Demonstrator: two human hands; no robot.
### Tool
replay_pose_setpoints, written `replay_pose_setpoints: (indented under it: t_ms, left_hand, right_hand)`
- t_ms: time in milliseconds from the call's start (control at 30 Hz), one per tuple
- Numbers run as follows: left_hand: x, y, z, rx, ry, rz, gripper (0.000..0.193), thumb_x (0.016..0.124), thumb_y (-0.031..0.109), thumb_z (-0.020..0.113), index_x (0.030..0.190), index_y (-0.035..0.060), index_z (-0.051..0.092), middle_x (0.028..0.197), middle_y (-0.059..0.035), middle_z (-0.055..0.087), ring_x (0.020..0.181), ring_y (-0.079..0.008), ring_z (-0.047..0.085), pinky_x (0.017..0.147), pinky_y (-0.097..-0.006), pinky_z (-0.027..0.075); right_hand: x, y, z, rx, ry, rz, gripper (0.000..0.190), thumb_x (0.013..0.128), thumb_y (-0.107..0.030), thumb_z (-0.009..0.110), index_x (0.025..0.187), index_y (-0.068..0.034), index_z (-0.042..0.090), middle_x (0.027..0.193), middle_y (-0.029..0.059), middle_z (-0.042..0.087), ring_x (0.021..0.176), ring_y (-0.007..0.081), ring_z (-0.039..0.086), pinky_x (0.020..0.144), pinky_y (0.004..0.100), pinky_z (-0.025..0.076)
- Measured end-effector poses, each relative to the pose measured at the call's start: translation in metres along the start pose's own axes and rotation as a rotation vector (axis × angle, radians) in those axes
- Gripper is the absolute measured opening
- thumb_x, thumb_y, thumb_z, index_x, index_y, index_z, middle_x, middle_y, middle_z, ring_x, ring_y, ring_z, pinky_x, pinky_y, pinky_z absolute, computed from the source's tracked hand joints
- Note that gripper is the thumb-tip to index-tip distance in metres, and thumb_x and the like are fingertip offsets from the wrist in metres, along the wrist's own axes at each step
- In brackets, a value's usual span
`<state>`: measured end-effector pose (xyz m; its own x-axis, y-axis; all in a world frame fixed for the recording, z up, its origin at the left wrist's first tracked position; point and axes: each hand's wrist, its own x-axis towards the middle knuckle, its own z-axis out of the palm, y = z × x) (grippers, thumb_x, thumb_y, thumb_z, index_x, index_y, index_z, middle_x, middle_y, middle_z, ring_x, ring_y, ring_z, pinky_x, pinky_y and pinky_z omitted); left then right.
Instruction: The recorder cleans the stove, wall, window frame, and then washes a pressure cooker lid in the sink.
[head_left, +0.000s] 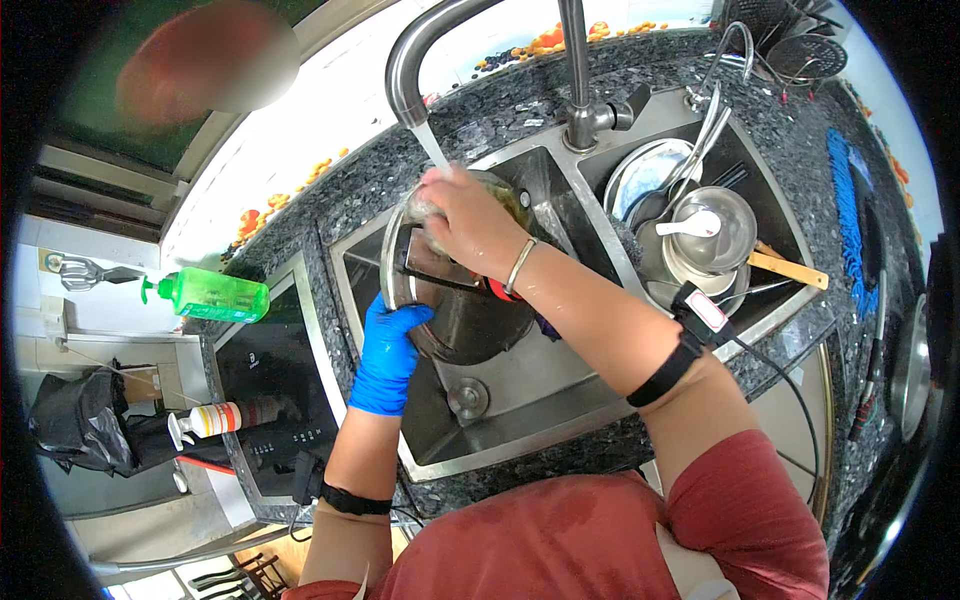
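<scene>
My left hand (390, 337), in a blue rubber glove, grips the metal rim of a round glass pot lid (480, 322) tilted over the left basin of the steel sink (517, 412). Bare, with a bangle at the wrist, my right hand (469, 217) is over the lid's upper part, under water from the tap (409, 82). Something pale, perhaps a scrubber, shows at its fingers, partly hidden. Beneath the forearm the lid's black and red knob (501, 291) is partly covered. Greenish matter lies beyond the hand in the basin.
The right basin holds stacked bowls (712, 225), plates, ladles and a wooden handle (787, 270). A green soap bottle (221, 295) and a spray bottle (214, 420) lie by the black hob (285, 375) at left. A blue brush (851, 225) rests on the right counter.
</scene>
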<state>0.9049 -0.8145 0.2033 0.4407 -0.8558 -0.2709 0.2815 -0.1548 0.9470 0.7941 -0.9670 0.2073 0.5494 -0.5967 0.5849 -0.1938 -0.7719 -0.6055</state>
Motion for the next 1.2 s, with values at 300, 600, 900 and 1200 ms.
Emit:
replay_pose_setpoints:
  t_ms: [300, 600, 900, 1200]
  left_hand:
    - [-0.01, -0.014, 0.008, -0.116, 0.068, -0.042, 0.036, 0.061, -0.007, 0.054, 0.096, 0.0015, 0.055, 0.083, -0.006, 0.059, 0.075, -0.0166, 0.056, 0.07, -0.0275, 0.044]
    - [-0.026, -0.01, 0.002, 0.111, 0.021, 0.02, 0.035, 0.062, -0.004, 0.055, 0.097, 0.0013, 0.055, 0.085, -0.0044, 0.058, 0.075, -0.0139, 0.055, 0.068, -0.0258, 0.043]
    - [-0.041, 0.009, 0.009, 0.115, 0.059, 0.009, 0.038, 0.063, -0.005, 0.055, 0.1, 0.0012, 0.054, 0.086, -0.0048, 0.058, 0.078, -0.0146, 0.055, 0.071, -0.0256, 0.043]
    - [-0.046, -0.002, 0.01, 0.101, 0.024, -0.005, 0.035, 0.063, -0.004, 0.055, 0.097, 0.0009, 0.054, 0.083, -0.0053, 0.058, 0.075, -0.0147, 0.055, 0.069, -0.0261, 0.043]
  right_hand:
    - [-0.021, -0.004, 0.011, 0.075, 0.047, 0.036, 0.012, 0.067, -0.005, 0.05, 0.075, -0.008, 0.058, 0.078, 0.0134, 0.054, 0.083, 0.0312, 0.051, 0.073, 0.0389, 0.04]
    - [-0.031, 0.028, -0.003, 0.069, 0.04, 0.561, 0.018, 0.071, -0.01, 0.054, 0.088, -0.004, 0.055, 0.084, 0.0175, 0.055, 0.081, 0.0342, 0.053, 0.071, 0.0412, 0.043]
    - [-0.037, 0.023, -0.015, 0.034, -0.199, 0.409, 0.018, 0.068, -0.013, 0.055, 0.082, -0.003, 0.058, 0.08, 0.0185, 0.057, 0.078, 0.0344, 0.054, 0.071, 0.0397, 0.043]
    - [-0.099, 0.039, -0.027, 0.506, 0.046, 0.565, 0.024, 0.071, -0.004, 0.054, 0.095, -0.002, 0.057, 0.085, 0.0102, 0.058, 0.075, 0.0199, 0.057, 0.067, 0.0289, 0.044]
